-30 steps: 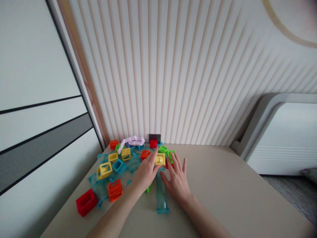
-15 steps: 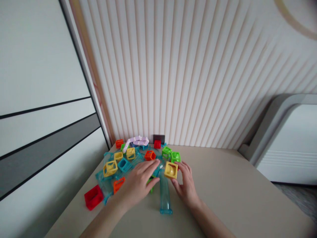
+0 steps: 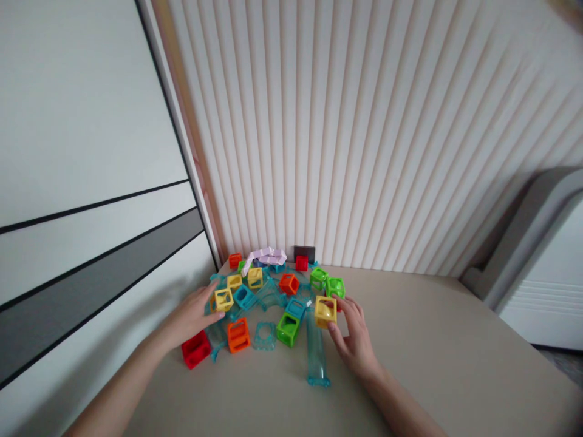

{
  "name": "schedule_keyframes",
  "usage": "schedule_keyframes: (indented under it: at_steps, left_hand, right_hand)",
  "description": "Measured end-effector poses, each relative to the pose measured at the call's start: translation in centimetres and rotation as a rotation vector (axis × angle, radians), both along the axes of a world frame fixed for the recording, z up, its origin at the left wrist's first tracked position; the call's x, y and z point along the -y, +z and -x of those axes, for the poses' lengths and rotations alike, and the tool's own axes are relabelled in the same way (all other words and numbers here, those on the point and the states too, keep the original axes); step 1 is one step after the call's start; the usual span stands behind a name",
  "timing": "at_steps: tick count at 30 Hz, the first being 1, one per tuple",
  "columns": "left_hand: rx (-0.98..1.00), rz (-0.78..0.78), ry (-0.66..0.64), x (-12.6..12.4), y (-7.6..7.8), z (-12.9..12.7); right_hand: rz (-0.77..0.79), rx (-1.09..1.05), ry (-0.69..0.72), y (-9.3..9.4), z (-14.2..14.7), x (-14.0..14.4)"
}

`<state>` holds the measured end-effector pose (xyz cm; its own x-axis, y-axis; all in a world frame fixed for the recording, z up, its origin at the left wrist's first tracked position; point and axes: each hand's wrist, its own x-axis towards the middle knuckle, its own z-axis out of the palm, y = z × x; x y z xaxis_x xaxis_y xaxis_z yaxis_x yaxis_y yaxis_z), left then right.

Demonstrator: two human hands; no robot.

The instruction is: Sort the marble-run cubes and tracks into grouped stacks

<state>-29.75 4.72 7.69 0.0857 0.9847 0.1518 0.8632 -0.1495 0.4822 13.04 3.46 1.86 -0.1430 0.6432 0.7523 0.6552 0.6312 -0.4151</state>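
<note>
My right hand (image 3: 354, 337) grips a yellow hollow cube (image 3: 325, 311) at the right edge of a heap of plastic blocks, just above a clear blue tube (image 3: 316, 355) lying on the table. My left hand (image 3: 191, 315) is spread out at the heap's left side, its fingertips touching another yellow cube (image 3: 223, 299). A red block (image 3: 196, 349) sits right below that hand. An orange block (image 3: 238, 335), a green cube (image 3: 288, 328) and a clear blue square frame (image 3: 265, 335) lie between my hands.
Further blocks in green (image 3: 335, 286), orange (image 3: 288, 283), red (image 3: 301, 263) and yellow (image 3: 254, 277) reach back to the ribbed wall (image 3: 364, 152), beside a lilac folded strip (image 3: 268, 255). A white cabinet (image 3: 82, 182) stands left, a white appliance (image 3: 546, 285) right. Beige table (image 3: 446, 352).
My left hand moved left from the heap's middle to the yellow cube at the left edge, uncovering the green cube. My right hand keeps the yellow cube. The view shifted left.
</note>
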Motion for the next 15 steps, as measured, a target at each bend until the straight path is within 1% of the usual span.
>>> schedule_keyframes:
  at_steps: [2,5,8,11,15]
  left_hand:
    - [0.018,-0.023,0.015,-0.1,-0.9,-0.4]
    - [-0.008,-0.062,0.071,-0.4,-1.4,-1.1]
    - [-0.05,-0.048,0.1,-0.6,-1.0,-1.6]
    - [-0.066,-0.009,0.075,-0.4,-0.2,-1.8]
    - [-0.048,0.001,0.046,-0.1,0.5,-1.7]
  right_hand:
    - [0.007,-0.014,0.0,-0.1,0.0,-0.1]
    - [0.016,-0.023,-0.003,-0.3,0.0,-0.1]
    - [0.021,-0.024,-0.006,-0.3,-0.1,0.0]
    - [0.018,-0.015,-0.005,-0.2,0.0,0.0]
    - [0.021,-0.013,-0.011,0.0,0.0,0.0]
